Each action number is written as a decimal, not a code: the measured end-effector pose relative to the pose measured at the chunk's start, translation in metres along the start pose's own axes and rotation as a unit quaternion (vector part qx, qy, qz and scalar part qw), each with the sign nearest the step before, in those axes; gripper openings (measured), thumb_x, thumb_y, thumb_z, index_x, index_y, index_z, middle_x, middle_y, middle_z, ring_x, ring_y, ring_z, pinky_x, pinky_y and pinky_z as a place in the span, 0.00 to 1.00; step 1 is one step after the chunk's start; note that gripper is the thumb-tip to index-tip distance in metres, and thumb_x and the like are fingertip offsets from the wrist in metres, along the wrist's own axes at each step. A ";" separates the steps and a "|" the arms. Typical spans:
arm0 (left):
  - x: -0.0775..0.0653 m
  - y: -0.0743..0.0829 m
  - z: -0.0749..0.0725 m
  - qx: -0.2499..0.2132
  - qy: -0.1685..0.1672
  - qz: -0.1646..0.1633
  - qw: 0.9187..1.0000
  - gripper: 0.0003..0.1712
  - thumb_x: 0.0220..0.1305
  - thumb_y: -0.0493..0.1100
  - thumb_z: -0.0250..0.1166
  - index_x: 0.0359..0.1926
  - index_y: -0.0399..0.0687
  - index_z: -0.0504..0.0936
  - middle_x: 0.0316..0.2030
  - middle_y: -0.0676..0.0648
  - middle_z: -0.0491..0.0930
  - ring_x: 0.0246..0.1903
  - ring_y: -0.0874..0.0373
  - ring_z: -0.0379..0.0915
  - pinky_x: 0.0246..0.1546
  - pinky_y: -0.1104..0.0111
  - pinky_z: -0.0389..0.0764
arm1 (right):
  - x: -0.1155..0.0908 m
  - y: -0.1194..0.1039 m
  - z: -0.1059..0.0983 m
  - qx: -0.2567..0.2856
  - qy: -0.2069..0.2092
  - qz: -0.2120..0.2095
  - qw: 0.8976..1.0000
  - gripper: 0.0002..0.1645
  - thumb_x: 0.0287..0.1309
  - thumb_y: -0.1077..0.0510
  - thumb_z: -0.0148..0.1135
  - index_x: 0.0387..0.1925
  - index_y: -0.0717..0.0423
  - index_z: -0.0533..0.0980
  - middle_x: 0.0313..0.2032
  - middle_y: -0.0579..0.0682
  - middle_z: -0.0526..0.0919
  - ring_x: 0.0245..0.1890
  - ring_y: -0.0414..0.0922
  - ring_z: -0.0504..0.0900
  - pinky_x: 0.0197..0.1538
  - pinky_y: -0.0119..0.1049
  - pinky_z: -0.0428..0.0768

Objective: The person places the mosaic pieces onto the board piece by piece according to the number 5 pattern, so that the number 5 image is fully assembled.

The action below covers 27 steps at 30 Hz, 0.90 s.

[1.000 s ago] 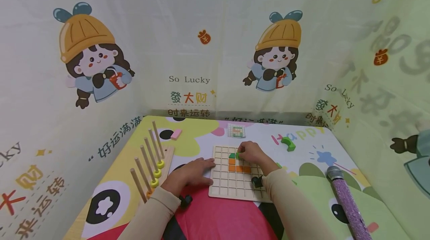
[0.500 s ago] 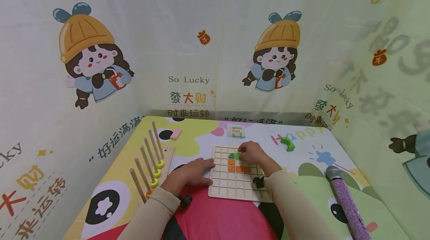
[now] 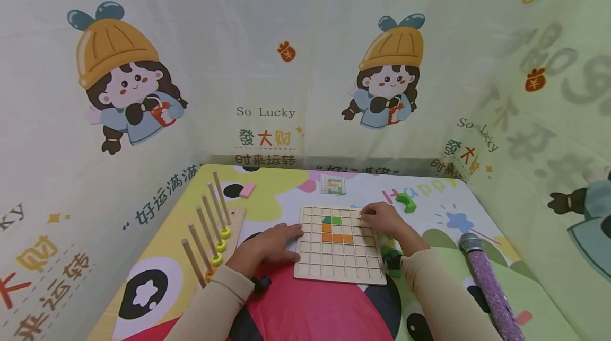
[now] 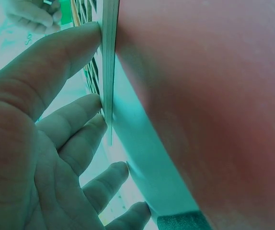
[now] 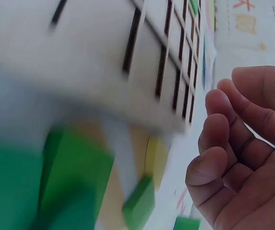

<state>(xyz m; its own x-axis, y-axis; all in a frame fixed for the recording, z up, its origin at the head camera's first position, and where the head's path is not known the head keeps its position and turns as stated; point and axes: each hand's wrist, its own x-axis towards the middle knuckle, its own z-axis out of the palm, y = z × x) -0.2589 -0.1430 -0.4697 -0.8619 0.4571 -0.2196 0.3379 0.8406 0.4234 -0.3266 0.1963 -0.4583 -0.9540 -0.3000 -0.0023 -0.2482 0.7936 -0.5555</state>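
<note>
Your right hand [image 3: 385, 223] hides the far right corner of the grid board [image 3: 343, 264] in the head view, and the green blocks [image 5: 75, 172] to the right of the board are partly covered there by your right wrist and its dark camera [image 3: 392, 259]. The right wrist view shows those blocks near the board's edge, but blurred, along with a yellow block [image 5: 156, 160]. To the left of the board, your left sleeve [image 3: 224, 298] covers part of the peg rack [image 3: 234, 232]. The microphone [image 3: 491, 290], well to the right of the board, is cut off at the bottom, and the print on the card [image 3: 332, 185] beyond the board is too small to make out.

The board lies between your hands. Your left hand [image 3: 270, 244] is spread, fingers extended, with its thumb against the board's left edge. Your right hand is by the far right corner, fingers loosely bent and holding nothing.

The board lies flat on the surface [image 3: 286, 200], its sides running away from you. It looks nearly square, so you cannot tell a long axis. On it, the lower orange pieces [image 3: 337, 238] form a row running left to right; two green pieces [image 3: 336, 220] sit farther from you.
</note>
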 end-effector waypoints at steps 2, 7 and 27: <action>0.000 0.000 0.000 0.001 0.000 -0.001 1.000 0.40 0.62 0.55 0.74 0.74 0.57 0.73 0.77 0.53 0.65 0.78 0.43 0.56 0.72 0.44 0.67 | -0.004 0.007 -0.004 -0.007 0.004 0.003 1.000 0.14 0.72 0.58 0.60 0.48 0.62 0.84 0.43 0.55 0.88 0.42 0.51 0.84 0.49 0.52 0.83; 0.001 0.001 0.000 -0.001 0.000 -0.002 1.000 0.40 0.61 0.55 0.74 0.73 0.57 0.73 0.77 0.53 0.65 0.77 0.43 0.56 0.71 0.44 0.68 | -0.012 0.025 -0.009 -0.014 0.008 0.032 0.999 0.13 0.70 0.57 0.62 0.47 0.62 0.85 0.41 0.54 0.88 0.36 0.46 0.81 0.42 0.47 0.82; 0.003 -0.002 0.001 -0.007 0.003 0.008 1.000 0.40 0.61 0.54 0.74 0.73 0.56 0.74 0.77 0.52 0.65 0.77 0.44 0.57 0.71 0.45 0.68 | -0.034 0.051 -0.019 -0.056 -0.026 0.109 0.992 0.14 0.59 0.54 0.73 0.39 0.61 0.84 0.35 0.51 0.85 0.36 0.48 0.78 0.45 0.46 0.81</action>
<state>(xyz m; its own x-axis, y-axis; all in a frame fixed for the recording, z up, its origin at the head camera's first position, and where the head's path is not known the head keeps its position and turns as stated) -0.2616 -0.1433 -0.4720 -0.8589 0.4682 -0.2074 0.3463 0.8294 0.4384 -0.3103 0.2571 -0.4710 -0.9778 -0.1394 -0.1563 -0.0573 0.8959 -0.4406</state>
